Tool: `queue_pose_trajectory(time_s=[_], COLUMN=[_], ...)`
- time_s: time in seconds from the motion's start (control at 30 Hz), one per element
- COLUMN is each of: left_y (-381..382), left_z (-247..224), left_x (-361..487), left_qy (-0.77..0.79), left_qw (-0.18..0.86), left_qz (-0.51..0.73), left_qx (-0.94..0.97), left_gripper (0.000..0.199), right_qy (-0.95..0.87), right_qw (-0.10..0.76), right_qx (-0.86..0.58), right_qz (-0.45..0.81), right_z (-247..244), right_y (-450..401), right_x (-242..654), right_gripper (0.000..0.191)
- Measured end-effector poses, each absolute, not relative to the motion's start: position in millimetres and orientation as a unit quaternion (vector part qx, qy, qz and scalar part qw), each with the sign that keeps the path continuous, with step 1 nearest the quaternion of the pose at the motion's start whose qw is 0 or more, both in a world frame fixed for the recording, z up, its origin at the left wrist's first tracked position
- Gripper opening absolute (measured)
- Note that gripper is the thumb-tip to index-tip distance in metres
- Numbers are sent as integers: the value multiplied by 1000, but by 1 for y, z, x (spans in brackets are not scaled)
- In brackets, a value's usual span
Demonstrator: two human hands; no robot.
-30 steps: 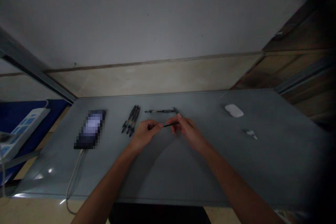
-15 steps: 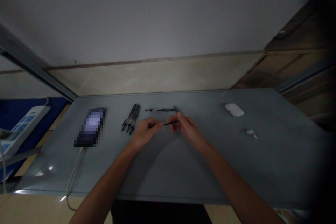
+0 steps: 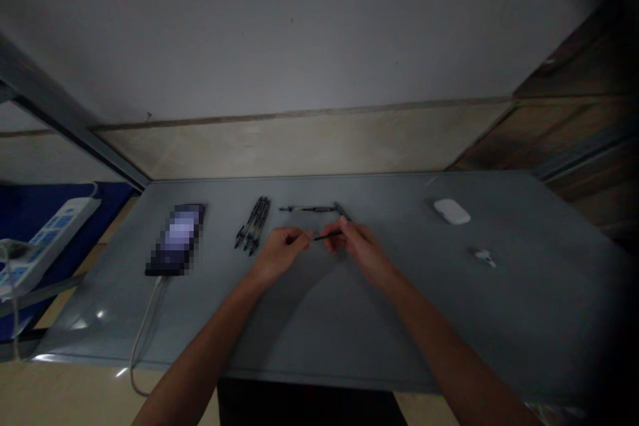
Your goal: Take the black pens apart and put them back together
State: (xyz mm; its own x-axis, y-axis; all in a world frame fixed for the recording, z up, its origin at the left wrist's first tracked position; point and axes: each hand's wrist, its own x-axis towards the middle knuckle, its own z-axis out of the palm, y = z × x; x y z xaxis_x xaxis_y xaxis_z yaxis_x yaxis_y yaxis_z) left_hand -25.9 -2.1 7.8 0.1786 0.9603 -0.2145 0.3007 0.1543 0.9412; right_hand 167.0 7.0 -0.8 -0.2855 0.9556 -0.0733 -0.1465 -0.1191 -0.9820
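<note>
Between my two hands, just above the table, runs a thin black stick that looks like a pen refill (image 3: 327,235). The thumb and forefinger of my left hand (image 3: 281,254) are closed at its left end. My right hand (image 3: 363,247) pinches the other end, its fingertips hiding that part. A short dark pen piece (image 3: 342,211) shows just above the right fingertips; whether they touch it I cannot tell. Beyond the hands, a black pen (image 3: 307,209) lies sideways. Several black pens (image 3: 253,225) lie side by side left of my left hand.
On the grey table (image 3: 319,339), a phone (image 3: 176,239) with a cable (image 3: 141,329) lies at the left. At the right are a white rounded case (image 3: 452,212) and a small white object (image 3: 484,257). A power strip (image 3: 47,243) lies beyond the left edge; a wall stands behind.
The whole view has shifted slightly. Both hands keep nearly the same pose around the pen refill, and the pens lie as before.
</note>
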Motion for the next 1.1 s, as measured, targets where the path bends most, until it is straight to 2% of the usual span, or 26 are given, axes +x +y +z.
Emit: queue_pose_trajectory(time_s=[0.17, 0.33, 0.6, 0.8, 1.1], left_y=[-2, -2, -2, -4, -2], left_z=[5, 6, 11, 13, 10], left_x=[-25, -26, -27, -24, -27], left_qy=[542, 551, 548, 554, 546], left_qw=[530, 524, 540, 530, 529], left_qz=[336, 333, 342, 342, 332], left_qx=[559, 557, 540, 543, 558], left_gripper=[46, 55, 47, 53, 48], right_qy=[-493, -498, -483, -477, -470], right_qw=[447, 466, 446, 481, 455], right_qx=[-411, -392, -411, -389, -404], right_qz=[623, 618, 631, 624, 639], right_z=[0, 2, 0, 4, -1], right_y=[8, 8, 7, 8, 8], right_x=[168, 167, 167, 167, 167], right_gripper=[56, 58, 55, 53, 50])
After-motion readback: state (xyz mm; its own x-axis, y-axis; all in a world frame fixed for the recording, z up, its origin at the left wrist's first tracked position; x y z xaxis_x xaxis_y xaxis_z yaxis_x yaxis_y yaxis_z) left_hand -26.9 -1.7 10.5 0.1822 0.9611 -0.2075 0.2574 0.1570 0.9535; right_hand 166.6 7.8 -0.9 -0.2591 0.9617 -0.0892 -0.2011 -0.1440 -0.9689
